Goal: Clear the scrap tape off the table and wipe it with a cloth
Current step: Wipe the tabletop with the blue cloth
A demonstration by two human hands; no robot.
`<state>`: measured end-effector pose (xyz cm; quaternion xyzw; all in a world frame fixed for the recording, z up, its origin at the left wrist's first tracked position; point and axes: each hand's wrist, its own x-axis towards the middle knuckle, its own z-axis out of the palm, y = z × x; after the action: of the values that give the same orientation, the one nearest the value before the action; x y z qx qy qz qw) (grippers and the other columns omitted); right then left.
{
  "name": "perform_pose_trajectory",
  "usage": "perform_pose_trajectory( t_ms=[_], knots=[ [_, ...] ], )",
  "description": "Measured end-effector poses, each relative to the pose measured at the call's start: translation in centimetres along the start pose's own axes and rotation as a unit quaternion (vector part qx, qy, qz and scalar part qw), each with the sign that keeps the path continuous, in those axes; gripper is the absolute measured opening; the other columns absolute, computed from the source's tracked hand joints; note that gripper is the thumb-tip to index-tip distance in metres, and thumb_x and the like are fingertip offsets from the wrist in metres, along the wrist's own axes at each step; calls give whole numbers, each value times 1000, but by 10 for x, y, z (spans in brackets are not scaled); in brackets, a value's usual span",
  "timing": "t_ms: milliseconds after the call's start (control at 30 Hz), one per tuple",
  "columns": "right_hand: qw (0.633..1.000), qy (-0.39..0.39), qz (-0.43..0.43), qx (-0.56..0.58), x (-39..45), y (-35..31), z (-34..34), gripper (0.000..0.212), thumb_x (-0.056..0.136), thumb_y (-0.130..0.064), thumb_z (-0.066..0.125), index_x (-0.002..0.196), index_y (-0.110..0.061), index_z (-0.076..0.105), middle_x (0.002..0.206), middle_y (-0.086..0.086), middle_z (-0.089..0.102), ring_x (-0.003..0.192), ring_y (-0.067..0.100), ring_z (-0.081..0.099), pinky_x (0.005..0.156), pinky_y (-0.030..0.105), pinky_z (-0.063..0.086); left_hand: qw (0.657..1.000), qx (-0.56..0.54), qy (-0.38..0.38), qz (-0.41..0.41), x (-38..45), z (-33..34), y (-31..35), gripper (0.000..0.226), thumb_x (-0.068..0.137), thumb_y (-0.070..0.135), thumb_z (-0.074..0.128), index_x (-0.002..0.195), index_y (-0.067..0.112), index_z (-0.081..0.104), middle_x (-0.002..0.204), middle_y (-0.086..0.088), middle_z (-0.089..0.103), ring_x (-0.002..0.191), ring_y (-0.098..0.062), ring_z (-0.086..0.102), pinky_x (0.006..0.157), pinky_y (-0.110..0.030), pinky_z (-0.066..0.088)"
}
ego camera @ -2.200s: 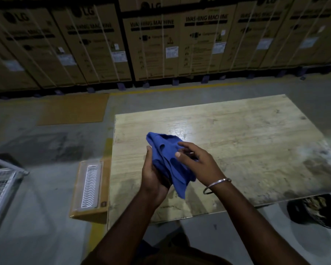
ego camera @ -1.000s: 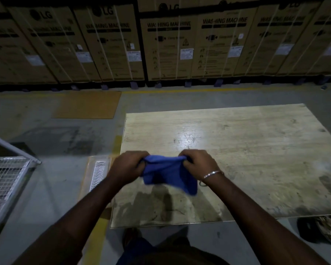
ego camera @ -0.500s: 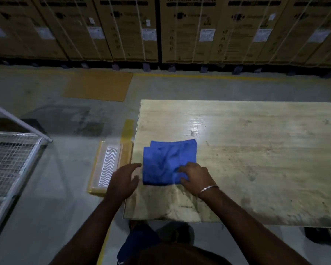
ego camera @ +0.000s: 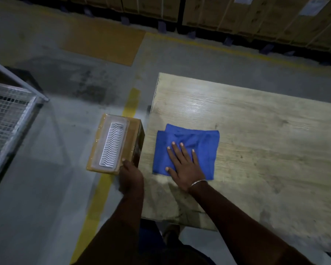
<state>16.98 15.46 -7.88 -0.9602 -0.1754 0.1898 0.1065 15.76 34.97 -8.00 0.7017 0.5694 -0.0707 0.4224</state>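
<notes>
A folded blue cloth [ego camera: 187,150] lies flat near the left end of the pale wooden table [ego camera: 256,150]. My right hand [ego camera: 183,165] presses down on it, palm flat and fingers spread, a metal bangle on the wrist. My left hand [ego camera: 131,178] is at the table's left edge, beside a cardboard box. Its fingers curl downward and one fingertip touches the box; the hand is blurred, so I cannot tell whether it grips anything. No scrap tape shows on the tabletop.
A cardboard box [ego camera: 116,144] with a white wavy-patterned insert stands on the floor against the table's left side. A metal wire cage [ego camera: 10,119] is at the far left. Stacked cartons [ego camera: 256,16] line the back. A yellow line [ego camera: 105,188] crosses the floor.
The cloth went from held in both hands to laid flat on the table. My right hand now presses on it and my left hand has moved off to the table's edge.
</notes>
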Motion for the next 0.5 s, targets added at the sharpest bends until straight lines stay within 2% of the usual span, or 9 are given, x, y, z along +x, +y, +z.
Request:
perform_pose_trajectory(
  t_ms=[67,133,167,200,267,333,367,433,500],
  knots=[
    [1000,17,0,-11,17,4,-1,72,104,-64,19,166,-33,-4,174,-11,-13,160,17,-15,127,52,-7,998,0,66,-13,6,7,0,71,113,48,16,132,1,65,130,-30,65,122,-45,63,108,-53,43],
    [999,40,3,-17,44,8,-8,72,104,-65,20,166,-34,-2,174,-12,-11,160,15,-14,127,51,-6,1000,14,9,23,14,8,12,76,115,44,14,104,4,78,87,-23,73,78,-37,73,71,-40,56],
    [999,49,5,-20,59,11,-13,72,104,-65,21,166,-34,-1,174,-12,-9,161,15,-12,128,52,-5,997,63,25,25,16,12,15,74,116,39,16,93,8,80,72,-16,70,61,-32,69,56,-34,52],
    [998,57,8,-21,77,14,-19,72,104,-65,21,166,-34,1,175,-12,-7,161,15,-10,128,52,-2,996,73,30,32,18,20,12,69,116,35,19,89,7,76,67,-13,66,56,-30,64,51,-32,47],
    [997,76,13,-31,115,21,-31,72,104,-65,20,166,-33,6,175,-10,-2,162,16,-5,128,54,3,994,89,47,41,15,17,3,57,115,33,33,80,7,70,63,-11,62,52,-29,60,47,-30,42],
    [996,80,12,-32,156,29,-47,72,104,-64,19,166,-33,6,175,-10,-1,162,16,-4,128,55,5,986,130,48,94,23,18,-15,55,112,36,47,66,12,67,55,-8,60,45,-28,58,44,-25,32],
    [996,79,12,-28,177,33,-56,71,104,-64,18,166,-33,5,175,-10,-2,162,16,-5,128,55,4,981,153,82,82,27,21,-14,57,112,38,47,65,13,66,55,-9,60,45,-29,58,45,-25,29],
    [996,85,17,-26,219,40,-73,71,104,-64,18,166,-33,4,175,-10,-3,162,16,-5,128,55,1,966,188,160,72,25,30,-7,61,114,43,36,74,9,67,63,-14,62,53,-34,61,50,-28,34],
    [995,93,25,-26,253,43,-87,71,104,-64,18,166,-33,5,175,-9,-2,162,16,-4,128,54,1,976,121,176,32,26,31,-18,62,111,51,14,97,12,60,84,-17,60,75,-38,61,63,-37,42]
  ],
)
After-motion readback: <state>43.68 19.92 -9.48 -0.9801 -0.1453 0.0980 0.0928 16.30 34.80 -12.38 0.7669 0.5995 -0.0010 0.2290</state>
